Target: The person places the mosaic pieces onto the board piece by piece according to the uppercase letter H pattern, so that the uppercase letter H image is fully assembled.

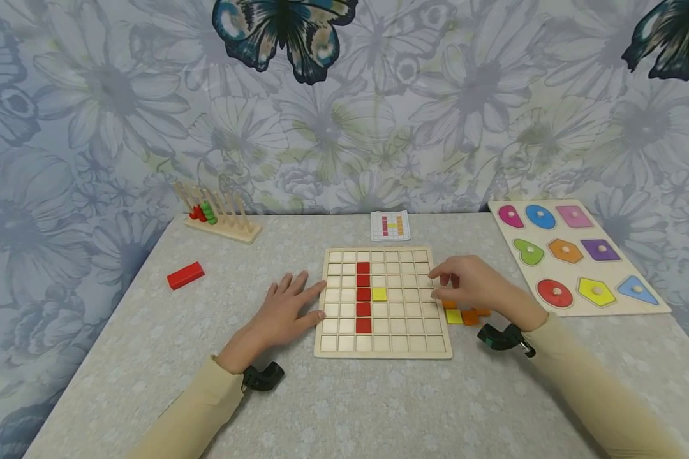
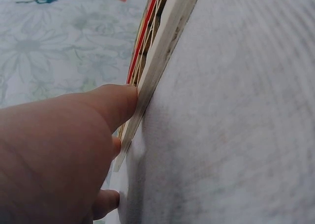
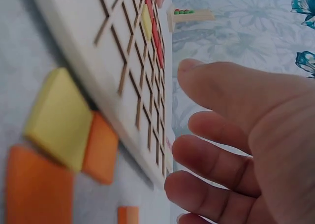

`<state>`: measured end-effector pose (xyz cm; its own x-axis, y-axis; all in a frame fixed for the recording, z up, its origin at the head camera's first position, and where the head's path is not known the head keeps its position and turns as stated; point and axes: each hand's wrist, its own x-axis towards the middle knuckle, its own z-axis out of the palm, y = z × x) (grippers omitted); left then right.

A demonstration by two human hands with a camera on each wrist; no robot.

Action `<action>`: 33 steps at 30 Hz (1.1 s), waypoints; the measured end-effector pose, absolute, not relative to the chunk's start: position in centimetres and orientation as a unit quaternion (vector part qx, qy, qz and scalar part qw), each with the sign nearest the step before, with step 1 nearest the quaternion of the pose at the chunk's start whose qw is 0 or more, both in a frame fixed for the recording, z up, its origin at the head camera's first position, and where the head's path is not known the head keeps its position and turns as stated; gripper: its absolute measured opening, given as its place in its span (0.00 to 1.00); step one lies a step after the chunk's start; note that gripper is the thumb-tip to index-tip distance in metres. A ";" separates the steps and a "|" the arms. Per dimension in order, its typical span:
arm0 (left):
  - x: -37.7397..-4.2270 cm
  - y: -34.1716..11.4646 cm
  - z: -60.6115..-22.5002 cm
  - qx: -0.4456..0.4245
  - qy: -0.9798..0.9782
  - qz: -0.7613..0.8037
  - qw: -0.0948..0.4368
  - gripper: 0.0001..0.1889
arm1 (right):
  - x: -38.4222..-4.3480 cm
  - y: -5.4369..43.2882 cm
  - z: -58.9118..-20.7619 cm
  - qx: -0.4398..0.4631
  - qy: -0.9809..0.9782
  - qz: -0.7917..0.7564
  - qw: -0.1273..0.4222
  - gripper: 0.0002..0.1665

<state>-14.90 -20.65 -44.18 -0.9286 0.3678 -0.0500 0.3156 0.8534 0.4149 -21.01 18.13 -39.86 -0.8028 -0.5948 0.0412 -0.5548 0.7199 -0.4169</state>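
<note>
A wooden grid board lies flat at the middle of the table. Several red tiles form one column on it, and a yellow tile sits just right of that column's middle. My left hand lies with spread fingers at the board's left side; its thumb touches the edge. Over the right edge hovers my right hand, fingers bent loosely and apart from the thumb, nothing between them. Below it, beside the board, lie a loose yellow tile and several orange tiles, partly hidden in the head view.
Behind the board lies a small pattern card with coloured squares. A shape puzzle board with knobbed pieces is at the right. At the left stand a wooden peg rack with red and green beads and a red block.
</note>
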 end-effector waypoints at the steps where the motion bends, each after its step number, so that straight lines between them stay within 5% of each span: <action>1: -14.9 -20.7 -44.2 0.178 0.960 0.205 0.063 0.33 | -20.8 18.5 -39.9 -0.310 0.926 -0.209 0.046 0.19; 33: -15.0 -21.0 -44.2 0.182 0.958 0.213 0.065 0.33 | -18.2 21.7 -43.1 -0.330 0.915 -0.227 0.043 0.11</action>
<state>-15.01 -20.96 -44.20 -0.9254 0.3761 -0.0469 0.3209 0.8433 0.4311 -18.22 21.72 -43.05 -0.7781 -0.6240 0.0713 -0.5850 0.6786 -0.4441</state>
